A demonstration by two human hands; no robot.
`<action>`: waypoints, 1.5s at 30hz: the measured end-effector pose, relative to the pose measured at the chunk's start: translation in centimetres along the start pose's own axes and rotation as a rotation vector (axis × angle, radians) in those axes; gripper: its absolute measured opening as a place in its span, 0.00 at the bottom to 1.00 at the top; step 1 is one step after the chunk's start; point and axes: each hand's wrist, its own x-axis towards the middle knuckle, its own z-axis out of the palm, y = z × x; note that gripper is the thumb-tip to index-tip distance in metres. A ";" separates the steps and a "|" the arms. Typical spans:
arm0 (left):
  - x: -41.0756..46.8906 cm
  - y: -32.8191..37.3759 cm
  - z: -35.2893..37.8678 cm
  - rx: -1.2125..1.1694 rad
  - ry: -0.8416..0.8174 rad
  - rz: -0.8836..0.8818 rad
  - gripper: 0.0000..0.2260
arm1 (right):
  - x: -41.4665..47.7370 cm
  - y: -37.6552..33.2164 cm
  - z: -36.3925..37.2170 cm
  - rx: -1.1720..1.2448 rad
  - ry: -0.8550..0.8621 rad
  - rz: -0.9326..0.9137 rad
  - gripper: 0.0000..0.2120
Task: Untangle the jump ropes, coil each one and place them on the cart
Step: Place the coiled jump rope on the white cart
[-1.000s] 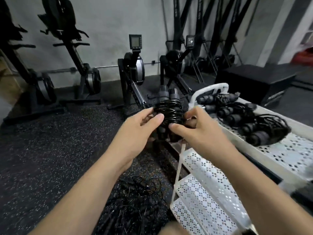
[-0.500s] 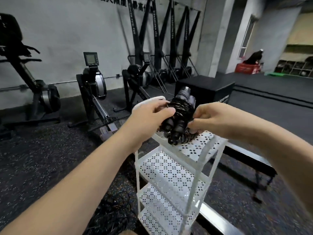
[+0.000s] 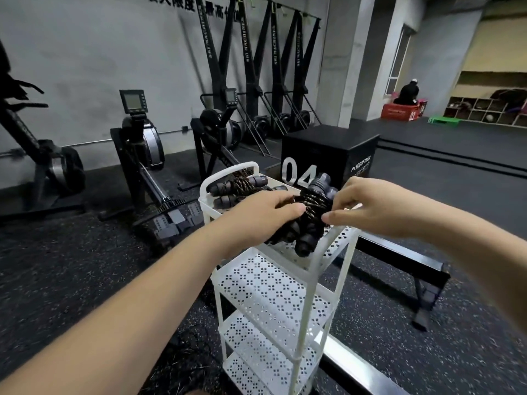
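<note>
A coiled jump rope (image 3: 310, 208) is held between both hands over the near corner of the top shelf of a white perforated cart (image 3: 265, 286). The rope's cord is wound tightly round its two dark handles, which are tilted, with their lower ends pointing down toward the shelf; whether those ends touch the shelf cannot be told.

The left hand (image 3: 256, 220) is closed round the left side of the bundle: its grip is formed by curled fingers behind the coil and a thumb laid across the front. The right hand (image 3: 368, 206) is set against the right side of the bundle, and its grip is narrowed to a pinch, with the thumb and fingertips pressed on the wound cord.

Other coiled ropes (image 3: 236, 186) are seen lying farther back on the same top shelf, just beside the cart's curved handle. The two lower shelves are seen below.

A dark tangle of rope (image 3: 182, 363) is seen on the speckled floor left of the cart's base. A black box (image 3: 328, 149) marked "04" is placed behind the cart, and rowing machines (image 3: 142, 143) are lined along the wall.
</note>
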 end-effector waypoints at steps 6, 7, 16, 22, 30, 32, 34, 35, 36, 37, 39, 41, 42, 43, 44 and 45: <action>0.1 0.3 0.3 0.265 -0.077 0.044 0.20 | 1.2 0.6 0.0 0.053 0.083 0.021 0.14; 0.2 0.3 0.4 0.336 -0.084 0.062 0.22 | 1.5 0.7 0.1 0.050 0.120 0.012 0.14; 1.8 -1.2 0.7 0.620 -0.056 0.114 0.13 | 4.0 2.3 0.9 -0.068 0.067 -0.026 0.03; 1.3 -1.1 2.0 0.651 0.043 0.182 0.19 | 5.3 1.9 0.5 -0.190 -0.072 -0.001 0.03; 0.3 -2.0 3.1 0.493 0.225 0.195 0.22 | 5.2 1.6 1.2 -0.082 -0.114 0.026 0.11; -0.4 -2.5 2.8 0.416 0.251 0.231 0.20 | 4.7 1.0 1.2 -0.061 -0.031 0.014 0.12; -1.5 -3.2 2.2 0.352 0.296 0.240 0.17 | 4.1 0.0 1.5 -0.052 0.087 -0.031 0.13; -2.1 -3.6 1.8 0.327 0.315 0.239 0.16 | 3.7 -0.8 1.7 -0.038 0.151 -0.061 0.13; -2.7 -4.1 1.3 0.309 0.332 0.234 0.14 | 3.4 -1.6 2.1 0.000 0.205 -0.089 0.11; -3.5 -4.8 0.8 0.298 0.347 0.223 0.13 | 3.1 -2.7 2.6 0.045 0.241 -0.121 0.10; -5.2 -6.9 -0.1 0.277 0.362 0.159 0.11 | 3.0 -5.1 4.1 0.102 0.245 -0.182 0.08; -6.9 -9.9 -1.1 0.247 0.361 0.047 0.08 | 3.9 -7.8 6.4 0.119 0.198 -0.236 0.07; -7.7 -11.4 -1.5 0.240 0.356 0.003 0.07 | 4.3 -9.1 7.6 0.123 0.188 -0.254 0.06; -8.3 -12.6 -1.8 0.240 0.347 -0.031 0.06 | 4.5 -10.1 8.5 0.126 0.188 -0.267 0.06; -9.1 -13.9 -2.2 0.235 0.344 -0.073 0.05 | 4.9 -11.1 9.5 0.146 0.179 -0.282 0.06; -9.9 -15.3 -2.6 0.218 0.344 -0.121 0.05 | 5.3 -12.3 10.7 0.178 0.164 -0.302 0.06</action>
